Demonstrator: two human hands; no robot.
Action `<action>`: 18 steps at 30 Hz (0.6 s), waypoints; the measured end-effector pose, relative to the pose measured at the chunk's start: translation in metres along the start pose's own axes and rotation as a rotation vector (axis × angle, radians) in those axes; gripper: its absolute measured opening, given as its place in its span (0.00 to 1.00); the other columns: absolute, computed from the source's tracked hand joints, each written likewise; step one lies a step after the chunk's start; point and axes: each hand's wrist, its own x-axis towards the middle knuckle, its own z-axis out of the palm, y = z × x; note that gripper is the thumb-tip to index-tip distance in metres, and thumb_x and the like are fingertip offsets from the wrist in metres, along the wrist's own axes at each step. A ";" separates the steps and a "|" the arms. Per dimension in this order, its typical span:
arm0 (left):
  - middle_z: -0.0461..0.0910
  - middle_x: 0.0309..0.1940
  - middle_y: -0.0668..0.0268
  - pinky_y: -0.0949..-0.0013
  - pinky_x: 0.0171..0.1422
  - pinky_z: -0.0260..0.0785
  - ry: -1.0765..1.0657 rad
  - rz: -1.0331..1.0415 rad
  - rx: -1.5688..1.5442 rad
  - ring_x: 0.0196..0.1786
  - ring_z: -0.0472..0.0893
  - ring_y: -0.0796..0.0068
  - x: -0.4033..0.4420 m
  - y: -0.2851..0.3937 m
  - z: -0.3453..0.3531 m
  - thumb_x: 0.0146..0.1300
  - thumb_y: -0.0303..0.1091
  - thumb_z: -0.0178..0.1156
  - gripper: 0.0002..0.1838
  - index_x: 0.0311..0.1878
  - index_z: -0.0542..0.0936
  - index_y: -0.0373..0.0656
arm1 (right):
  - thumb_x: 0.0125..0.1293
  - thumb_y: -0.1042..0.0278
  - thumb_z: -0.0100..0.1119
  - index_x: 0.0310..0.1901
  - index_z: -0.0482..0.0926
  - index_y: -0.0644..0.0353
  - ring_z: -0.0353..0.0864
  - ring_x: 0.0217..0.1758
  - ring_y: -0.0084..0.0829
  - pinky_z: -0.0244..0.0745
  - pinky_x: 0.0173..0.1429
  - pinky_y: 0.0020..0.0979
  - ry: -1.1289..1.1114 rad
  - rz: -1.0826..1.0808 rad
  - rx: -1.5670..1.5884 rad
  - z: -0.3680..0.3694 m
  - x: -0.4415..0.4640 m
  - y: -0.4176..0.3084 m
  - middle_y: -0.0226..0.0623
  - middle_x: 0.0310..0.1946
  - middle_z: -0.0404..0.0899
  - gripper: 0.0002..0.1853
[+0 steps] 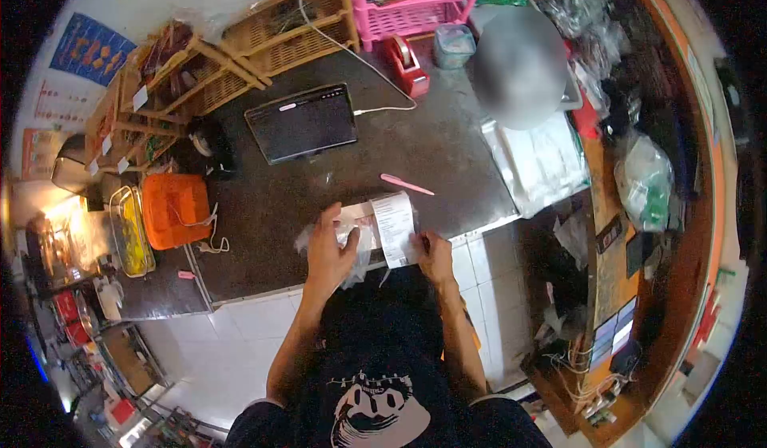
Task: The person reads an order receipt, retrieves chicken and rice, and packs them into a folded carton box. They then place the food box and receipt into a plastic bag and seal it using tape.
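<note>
A clear plastic bag [361, 266] with a pale item inside lies at the table's front edge, close to my body. On its right part rests a white printed slip [394, 228]. My left hand [330, 250] is on the left side of the bag, its thumb and fingers spread apart. At the slip's lower right edge, my right hand [432, 254] has its fingers curled together; what they pinch is too small to make out. A pink pen-like stick [407, 184] lies just beyond the slip.
A tablet [304, 123] with a white cable lies on the dark table [264, 208]. Behind it are a red tape dispenser [409, 69] and a lidded tub [454, 46]. An orange container [176, 211] stands left, white plastic bags [539, 160] right.
</note>
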 end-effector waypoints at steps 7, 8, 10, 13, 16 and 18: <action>0.82 0.48 0.59 0.53 0.58 0.69 0.043 0.381 0.116 0.51 0.79 0.53 -0.001 0.068 -0.004 0.59 0.26 0.64 0.12 0.47 0.81 0.42 | 0.67 0.63 0.68 0.35 0.81 0.66 0.80 0.24 0.42 0.73 0.31 0.40 0.045 -0.096 -0.067 0.003 -0.002 -0.003 0.49 0.22 0.80 0.13; 0.83 0.48 0.59 0.53 0.58 0.70 -0.017 0.364 0.077 0.52 0.79 0.53 -0.004 0.070 -0.004 0.59 0.26 0.64 0.12 0.47 0.81 0.42 | 0.67 0.63 0.68 0.35 0.81 0.66 0.80 0.24 0.42 0.73 0.31 0.40 0.045 -0.097 -0.070 0.002 -0.001 -0.003 0.49 0.22 0.80 0.13; 0.84 0.45 0.58 0.55 0.57 0.71 -0.091 0.331 0.024 0.50 0.80 0.53 -0.012 0.078 -0.005 0.60 0.26 0.64 0.11 0.47 0.82 0.43 | 0.66 0.63 0.69 0.35 0.81 0.66 0.84 0.27 0.40 0.76 0.34 0.37 0.103 -0.090 -0.039 -0.002 0.001 -0.003 0.48 0.25 0.83 0.13; 0.84 0.43 0.57 0.56 0.54 0.73 -0.198 0.290 -0.154 0.48 0.81 0.53 -0.026 0.080 -0.005 0.60 0.25 0.65 0.12 0.48 0.83 0.42 | 0.64 0.59 0.70 0.38 0.82 0.64 0.85 0.30 0.43 0.79 0.38 0.40 -0.011 0.061 0.030 -0.011 0.006 -0.003 0.47 0.29 0.85 0.15; 0.85 0.47 0.60 0.60 0.60 0.74 -0.319 0.091 -0.343 0.54 0.82 0.62 -0.033 0.097 -0.003 0.62 0.26 0.66 0.15 0.53 0.81 0.41 | 0.65 0.58 0.71 0.40 0.82 0.63 0.83 0.31 0.32 0.79 0.39 0.35 0.001 0.123 0.243 -0.023 0.017 -0.002 0.41 0.30 0.85 0.16; 0.83 0.55 0.61 0.62 0.69 0.70 -0.423 -0.074 -0.571 0.62 0.79 0.69 -0.022 0.102 0.010 0.70 0.28 0.61 0.17 0.61 0.78 0.39 | 0.65 0.58 0.71 0.41 0.82 0.63 0.83 0.33 0.29 0.78 0.41 0.33 0.061 0.115 0.300 -0.037 0.050 0.009 0.39 0.31 0.85 0.15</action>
